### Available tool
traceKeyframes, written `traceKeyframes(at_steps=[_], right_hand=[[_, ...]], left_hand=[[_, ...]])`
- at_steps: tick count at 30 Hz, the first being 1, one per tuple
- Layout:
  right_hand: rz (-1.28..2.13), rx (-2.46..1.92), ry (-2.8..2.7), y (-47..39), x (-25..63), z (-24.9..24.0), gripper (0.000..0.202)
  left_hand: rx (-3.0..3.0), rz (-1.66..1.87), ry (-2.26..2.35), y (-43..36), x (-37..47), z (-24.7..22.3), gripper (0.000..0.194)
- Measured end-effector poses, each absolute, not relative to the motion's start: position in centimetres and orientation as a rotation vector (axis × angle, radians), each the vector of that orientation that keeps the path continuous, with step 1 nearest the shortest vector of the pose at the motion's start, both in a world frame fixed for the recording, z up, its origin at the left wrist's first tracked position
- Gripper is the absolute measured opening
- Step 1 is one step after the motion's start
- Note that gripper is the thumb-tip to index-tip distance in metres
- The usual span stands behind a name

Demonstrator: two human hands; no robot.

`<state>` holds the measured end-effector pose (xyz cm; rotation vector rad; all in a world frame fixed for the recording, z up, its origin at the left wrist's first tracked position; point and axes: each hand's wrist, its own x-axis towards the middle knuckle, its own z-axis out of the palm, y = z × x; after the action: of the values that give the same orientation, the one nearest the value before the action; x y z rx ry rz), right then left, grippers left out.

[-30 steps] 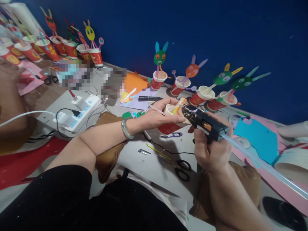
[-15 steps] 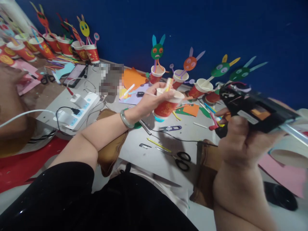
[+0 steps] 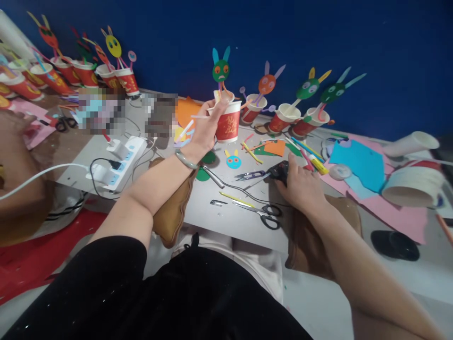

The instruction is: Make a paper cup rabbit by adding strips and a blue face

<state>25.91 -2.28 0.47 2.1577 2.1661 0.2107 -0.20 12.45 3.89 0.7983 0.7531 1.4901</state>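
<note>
My left hand (image 3: 208, 123), with a bracelet at the wrist, is closed around a red and white paper cup (image 3: 229, 123) and holds it above the table. Pale strips stick out beside its fingers. Low over the table, my right hand (image 3: 302, 182) grips a black glue gun (image 3: 279, 172), whose nozzle points left; much of it is hidden under the hand. A blue paper face (image 3: 233, 159) with yellow ears lies between the hands. Nearer me are scissors (image 3: 271, 216), a yellow stick (image 3: 235, 199) and purple-handled thread snips (image 3: 250, 175).
Cups with paper rabbit figures (image 3: 267, 85) line the blue wall (image 3: 318, 33). A power strip (image 3: 129, 158) with cables stands left, beside another person's arm (image 3: 21, 156). Blue paper (image 3: 364, 163) and a large paper cup (image 3: 412, 184) lie right. A cable crosses the table.
My right hand has brought the glue gun from the raised right side down and left to the table. The cup in my left hand has moved slightly left and up, uncovering the blue paper face.
</note>
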Motion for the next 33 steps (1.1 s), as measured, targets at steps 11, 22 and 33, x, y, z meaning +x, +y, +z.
traceKeyframes(at_steps=[11, 22, 33], right_hand=[[-0.314, 2.027, 2.201, 4.5, 18.2, 4.3, 0.037], [-0.451, 2.057, 2.001, 9.0, 14.9, 2.3, 0.040], [-0.650, 2.278, 2.259, 8.6, 15.8, 1.6, 0.019]], left_hand=[[0.743, 1.444, 0.710, 11.5, 0.3, 4.6, 0.012], [0.866, 1.432, 0.594, 11.7, 0.6, 3.6, 0.038], [0.970, 1.420, 0.599, 10.7, 0.6, 4.0, 0.033]])
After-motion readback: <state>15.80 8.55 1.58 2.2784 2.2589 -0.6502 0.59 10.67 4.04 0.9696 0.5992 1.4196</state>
